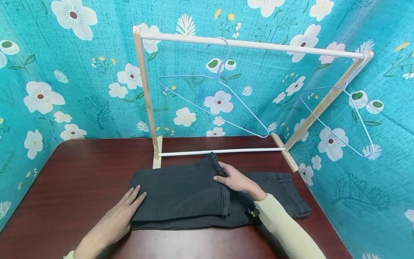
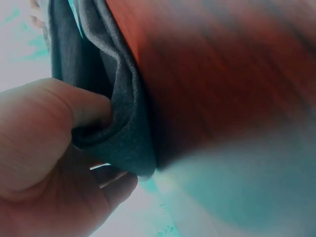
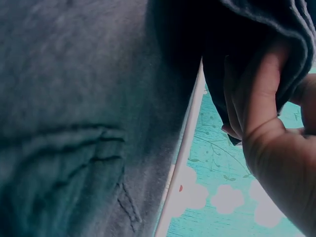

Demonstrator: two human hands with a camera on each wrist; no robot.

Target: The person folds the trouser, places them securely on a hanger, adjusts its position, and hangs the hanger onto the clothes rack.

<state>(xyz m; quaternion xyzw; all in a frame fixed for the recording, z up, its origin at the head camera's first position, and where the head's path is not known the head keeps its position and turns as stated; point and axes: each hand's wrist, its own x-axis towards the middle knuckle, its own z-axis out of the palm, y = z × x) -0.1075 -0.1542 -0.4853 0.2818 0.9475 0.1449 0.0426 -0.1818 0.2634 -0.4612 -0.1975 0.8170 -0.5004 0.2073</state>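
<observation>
Dark grey jeans [image 1: 181, 196] lie folded across the table, the leg part doubled back over itself and the waist part at the right. My left hand [image 1: 118, 217] is at the left fold, fingers along its top. In the left wrist view the thumb of that hand [image 2: 49, 128] is tucked inside the fold, with fingertips against the outside. My right hand [image 1: 234, 178] grips the hem at the right end of the top layer, thumb over the cloth. The right wrist view shows that hand [image 3: 276, 128] around the hem, some fingers hidden by fabric.
A wooden rack [image 1: 147, 93] with a white top bar [image 1: 252, 44] stands behind the jeans. Two light purple hangers hang from it, one hanger [image 1: 218, 79] near the middle, another hanger [image 1: 344, 90] at the right end. Around the brown table [image 1: 81, 172] hangs a turquoise flowered cloth [image 1: 106, 90].
</observation>
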